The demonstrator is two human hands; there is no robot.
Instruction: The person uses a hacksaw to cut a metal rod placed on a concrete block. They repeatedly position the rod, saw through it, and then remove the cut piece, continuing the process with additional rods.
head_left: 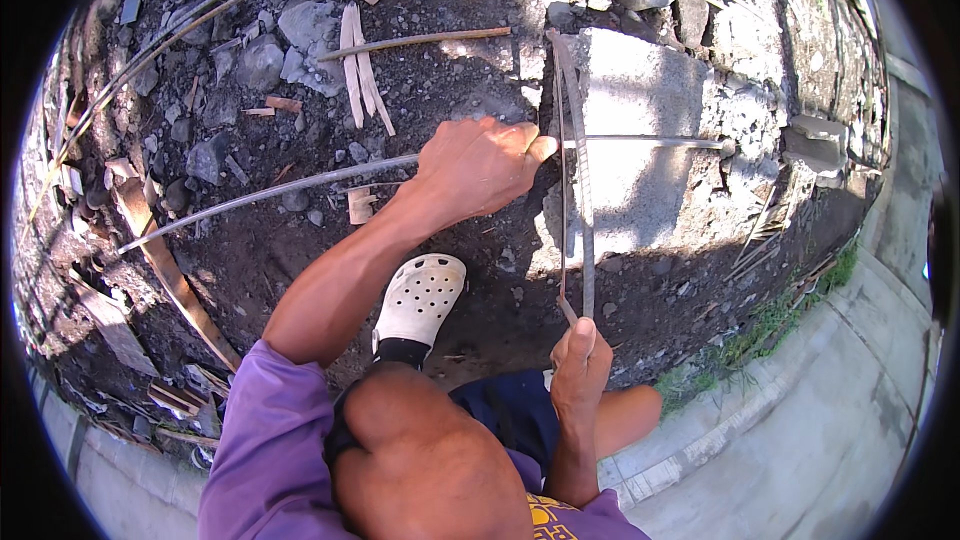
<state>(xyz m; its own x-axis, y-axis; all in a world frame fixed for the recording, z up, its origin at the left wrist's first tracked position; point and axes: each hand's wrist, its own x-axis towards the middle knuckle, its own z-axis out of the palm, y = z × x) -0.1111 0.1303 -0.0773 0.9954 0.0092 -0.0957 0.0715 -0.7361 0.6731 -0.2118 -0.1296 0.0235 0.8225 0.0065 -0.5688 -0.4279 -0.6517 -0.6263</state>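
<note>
Head view: my left hand (482, 168) grips the metal rod (645, 142) over the concrete slab (640, 75); my right hand (581, 365) clasps the hacksaw (585, 200) across it, rod seemingly not yet severed, cut depth unclear

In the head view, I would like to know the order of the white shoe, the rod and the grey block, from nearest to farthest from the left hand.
From the left hand:
1. Rod: inside its grip.
2. White shoe: below, slightly left.
3. Grey block: far right.
</note>
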